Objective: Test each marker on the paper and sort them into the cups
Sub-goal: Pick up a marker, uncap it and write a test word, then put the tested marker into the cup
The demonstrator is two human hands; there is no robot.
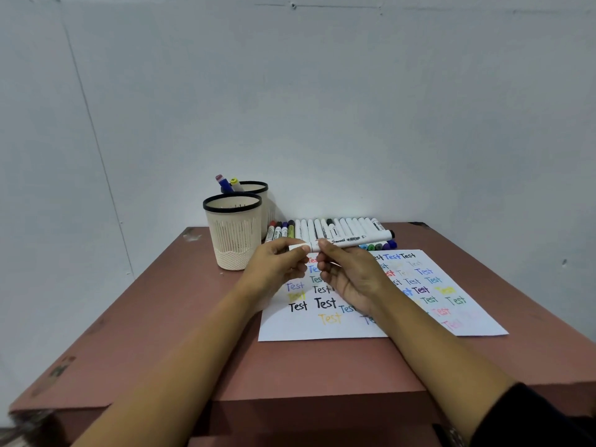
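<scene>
we held one white marker (351, 241) level above the paper (380, 295), both hands meeting at the centre of the view. our left hand (277, 266) pinched the marker's left end, its grip closed on the white cap or tip section there, though we could not tell whether that piece was seated or coming apart from the barrel. our right hand (351, 279) had its grip clenched around the barrel just beside the left hand, fingers curled under it and thumb on top, with the printed barrel and its dark end running out toward three o'clock. the paper lay on the reddish-brown bench (180, 304) at about four o'clock from the hands, covered with the word "test" in many colours, partly hidden under our wrists. behind the hands, at twelve o'clock, a row of markers (329, 229) lay side by side along the far edge of the bench, mostly white barrels with coloured ends showing. at ten o'clock stood the near cup (233, 233), cream with a black rim and upright; we could not make out anything in it. just behind it, touching or nearly so, stood the far cup (254, 188), from which a blue marker (224, 183) and a yellow-tipped marker (236, 183) stuck out. a dark sleeve (532, 414) showed at five o'clock on the right forearm.
</scene>
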